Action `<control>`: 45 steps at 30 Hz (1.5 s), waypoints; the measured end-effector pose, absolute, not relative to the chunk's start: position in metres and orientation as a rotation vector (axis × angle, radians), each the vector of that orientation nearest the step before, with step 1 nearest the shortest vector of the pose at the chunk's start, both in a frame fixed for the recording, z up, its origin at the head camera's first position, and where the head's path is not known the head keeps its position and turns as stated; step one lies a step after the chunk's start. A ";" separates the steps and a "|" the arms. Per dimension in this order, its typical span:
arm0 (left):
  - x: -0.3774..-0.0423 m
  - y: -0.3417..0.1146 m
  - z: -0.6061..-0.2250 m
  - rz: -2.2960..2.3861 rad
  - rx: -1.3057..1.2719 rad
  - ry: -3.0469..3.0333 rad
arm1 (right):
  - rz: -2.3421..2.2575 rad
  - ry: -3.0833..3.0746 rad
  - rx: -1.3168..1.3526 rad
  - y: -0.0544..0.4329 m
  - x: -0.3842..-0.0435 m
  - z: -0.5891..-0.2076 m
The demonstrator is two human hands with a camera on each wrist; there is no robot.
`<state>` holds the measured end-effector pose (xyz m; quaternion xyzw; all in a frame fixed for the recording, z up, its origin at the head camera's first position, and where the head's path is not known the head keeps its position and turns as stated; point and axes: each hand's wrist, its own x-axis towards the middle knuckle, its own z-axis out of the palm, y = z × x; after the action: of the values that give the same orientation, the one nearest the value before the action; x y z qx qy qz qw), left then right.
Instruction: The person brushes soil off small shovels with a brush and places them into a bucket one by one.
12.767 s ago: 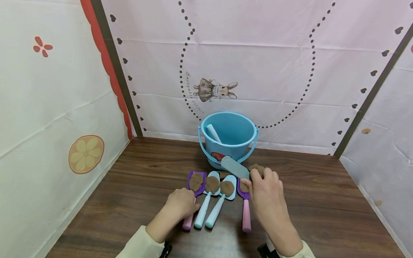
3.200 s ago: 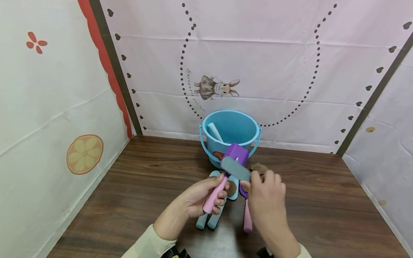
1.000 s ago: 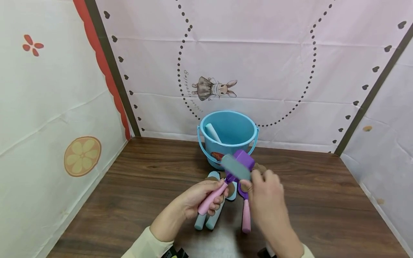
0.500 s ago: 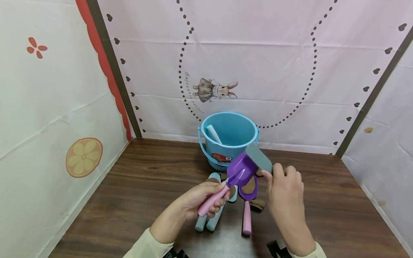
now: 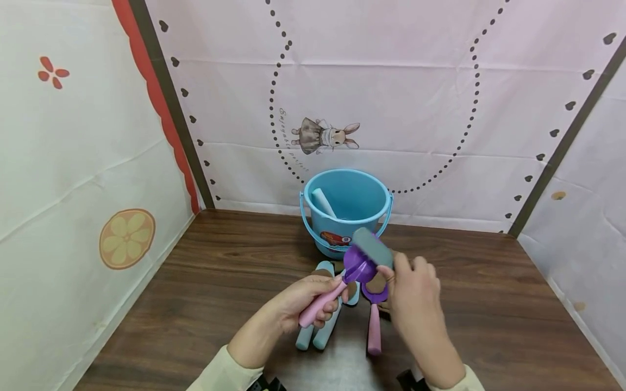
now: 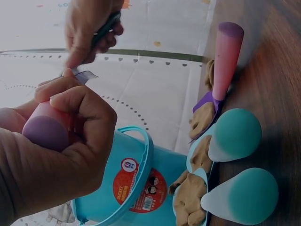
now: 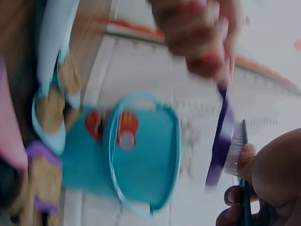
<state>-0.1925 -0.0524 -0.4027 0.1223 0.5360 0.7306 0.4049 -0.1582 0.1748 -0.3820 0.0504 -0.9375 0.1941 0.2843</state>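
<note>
In the head view my left hand (image 5: 313,301) grips the pink handle of a toy shovel (image 5: 359,267) with a purple scoop, raised above the table. My right hand (image 5: 415,293) holds a brush (image 5: 373,247) with a grey-green back over the scoop. The right wrist view shows its pale bristles (image 7: 234,153) against the purple scoop. Another pink-handled purple shovel (image 5: 374,328) lies below, with brown clay-like stuff on its scoop. Two blue shovels (image 5: 326,330) lie beside it, partly hidden by my left hand; brown lumps (image 6: 190,197) sit on their scoops in the left wrist view.
A light-blue bucket (image 5: 347,195) stands behind the shovels near the back wall, with a pale handle (image 5: 324,202) sticking up inside. Another brown lump (image 5: 384,310) lies beside the purple shovel. Patterned cloth walls (image 5: 415,108) bound the wooden table (image 5: 205,304).
The pink-handled shovel has come off the table into my left hand; its scoop shows purple where brown stuff lay. Lately my right hand has swung the brush right, then back left across the scoop.
</note>
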 end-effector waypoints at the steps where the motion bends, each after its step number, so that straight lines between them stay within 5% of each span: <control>1: -0.192 -0.053 -0.403 1.842 0.315 1.350 | 0.521 -2.510 0.094 0.181 -0.161 -0.381; 34: -0.196 -0.062 -0.393 1.855 0.295 1.399 | 0.520 -2.520 0.041 0.210 -0.166 -0.375; 45: -0.231 -0.083 -0.354 1.711 0.346 2.107 | 0.556 -2.562 0.044 0.204 -0.165 -0.373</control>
<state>-0.2313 -0.0830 -0.3543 0.1239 0.7543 0.6125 0.2014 -0.1655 0.2038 -0.3732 0.0162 -0.9443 0.2048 0.2570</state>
